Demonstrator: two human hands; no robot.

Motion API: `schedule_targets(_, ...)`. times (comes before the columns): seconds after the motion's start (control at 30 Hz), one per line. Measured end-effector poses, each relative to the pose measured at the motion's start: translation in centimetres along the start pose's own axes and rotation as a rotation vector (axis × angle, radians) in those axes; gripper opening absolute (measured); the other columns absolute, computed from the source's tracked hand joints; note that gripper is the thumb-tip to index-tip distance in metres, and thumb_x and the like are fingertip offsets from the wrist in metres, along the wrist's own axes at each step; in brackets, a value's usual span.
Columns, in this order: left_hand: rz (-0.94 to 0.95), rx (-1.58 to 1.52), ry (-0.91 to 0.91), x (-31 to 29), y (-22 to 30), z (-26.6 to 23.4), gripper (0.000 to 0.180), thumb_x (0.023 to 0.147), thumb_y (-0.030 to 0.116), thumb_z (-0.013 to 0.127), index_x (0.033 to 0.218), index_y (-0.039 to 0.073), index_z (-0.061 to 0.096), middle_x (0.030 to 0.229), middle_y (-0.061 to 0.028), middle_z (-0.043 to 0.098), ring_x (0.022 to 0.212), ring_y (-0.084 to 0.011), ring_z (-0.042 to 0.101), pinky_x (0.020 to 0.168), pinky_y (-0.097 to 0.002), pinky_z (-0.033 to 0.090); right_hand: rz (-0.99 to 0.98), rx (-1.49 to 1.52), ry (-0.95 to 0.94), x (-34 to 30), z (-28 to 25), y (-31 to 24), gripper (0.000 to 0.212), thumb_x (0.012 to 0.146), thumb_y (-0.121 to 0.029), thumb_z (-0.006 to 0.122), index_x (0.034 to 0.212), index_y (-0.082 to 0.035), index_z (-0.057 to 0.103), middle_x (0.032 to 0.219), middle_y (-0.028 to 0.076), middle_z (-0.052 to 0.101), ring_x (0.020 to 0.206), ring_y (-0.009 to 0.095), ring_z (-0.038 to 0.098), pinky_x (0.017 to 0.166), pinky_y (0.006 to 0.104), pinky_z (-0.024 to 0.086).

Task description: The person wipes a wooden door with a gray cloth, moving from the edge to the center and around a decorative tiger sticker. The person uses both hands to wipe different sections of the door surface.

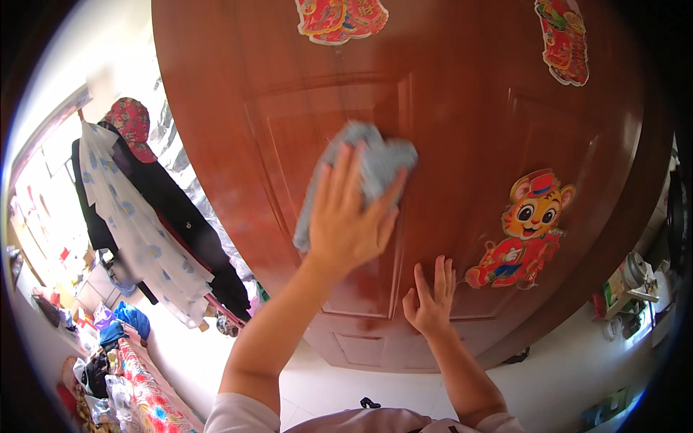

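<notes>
My left hand (pixel 349 220) presses a grey-blue cloth (pixel 390 162) against the upright face of a reddish-brown panelled door (pixel 462 130). Its fingers are stretched over the cloth, which bunches up above and beside them; hand and cloth are a little blurred. Lower and to the right, my right hand (pixel 432 299) rests flat on the door with its fingers extended and nothing in them. A cartoon tiger sticker (pixel 527 224) in red clothes is on the door to the right of that hand. Two more red stickers, one of them (pixel 341 20) cut off by the top edge, decorate the upper part.
Left of the door hang a white flowered garment (pixel 130 209), dark clothes (pixel 173 216) and a red patterned cap (pixel 132 126). A flowered cover (pixel 155 386) with bags and piled items lies at lower left. Beyond the door's right edge stand household items (pixel 635 270). Below is a pale floor (pixel 317 386).
</notes>
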State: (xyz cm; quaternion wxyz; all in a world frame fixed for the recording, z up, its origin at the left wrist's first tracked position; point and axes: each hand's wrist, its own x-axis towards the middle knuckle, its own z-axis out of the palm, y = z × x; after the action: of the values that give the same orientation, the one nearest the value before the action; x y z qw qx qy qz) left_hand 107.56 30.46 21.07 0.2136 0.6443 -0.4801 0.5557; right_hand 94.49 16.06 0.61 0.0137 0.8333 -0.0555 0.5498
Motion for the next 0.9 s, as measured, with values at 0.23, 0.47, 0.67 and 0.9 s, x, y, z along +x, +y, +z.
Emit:
schedule_targets(0.23, 0.081, 0.01, -0.073, 2.2, 0.7, -0.4, 0.056, 0.085, 0.031, 0.07, 0.14, 0.028, 0.063, 0.155, -0.0273, 0.041, 0.146, -0.0457, 0.036, 0.117, -0.0597, 0.03, -0.039, 0.254, -0.066, 1.1, -3.4, 0.9, 0.052, 0.082, -0.008, 0.058, 0.133, -0.006, 0.067, 0.159, 0.029, 0.035, 0.149, 0.048, 0.03, 0.117, 0.0593, 0.032)
schedule_targets(0.47, -0.336, 0.138, 0.297, 7.2, 1.1, 0.6, 0.063, 0.094, 0.029, 0.061, 0.153, 0.011, 0.047, 0.139, -0.0358, 0.046, 0.136, -0.0545, 0.04, 0.117, -0.061, 0.029, -0.008, 0.13, 0.225, 2.1, -8.4, 6.0, 0.046, 0.089, -0.014, 0.057, 0.133, -0.003, 0.066, 0.155, 0.033, 0.039, 0.146, 0.052, 0.034, 0.118, 0.0606, 0.029)
schedule_targets(0.67, -0.041, 0.047, 0.095, 6.1, 8.4, 2.4, 0.061, 0.088, 0.028, 0.066, 0.147, 0.02, 0.056, 0.149, -0.0314, 0.044, 0.144, -0.0497, 0.037, 0.117, -0.0564, 0.032, -0.009, 0.045, 0.218, 0.1, -6.8, 11.1, 0.05, 0.094, -0.02, 0.056, 0.142, -0.004, 0.058, 0.157, 0.032, 0.035, 0.146, 0.054, 0.031, 0.118, 0.0627, 0.027)
schedule_targets(0.9, 0.161, 0.012, -0.092, 5.9, 9.3, 1.8, 0.06, 0.085, 0.027, 0.068, 0.144, 0.03, 0.059, 0.157, -0.0259, 0.04, 0.146, -0.0438, 0.038, 0.117, -0.0531, 0.034, -0.028, -0.039, 0.237, -0.1, -5.7, 11.9, 0.048, 0.09, -0.022, 0.059, 0.136, -0.011, 0.066, 0.155, 0.028, 0.04, 0.144, 0.049, 0.039, 0.119, 0.0572, 0.03)
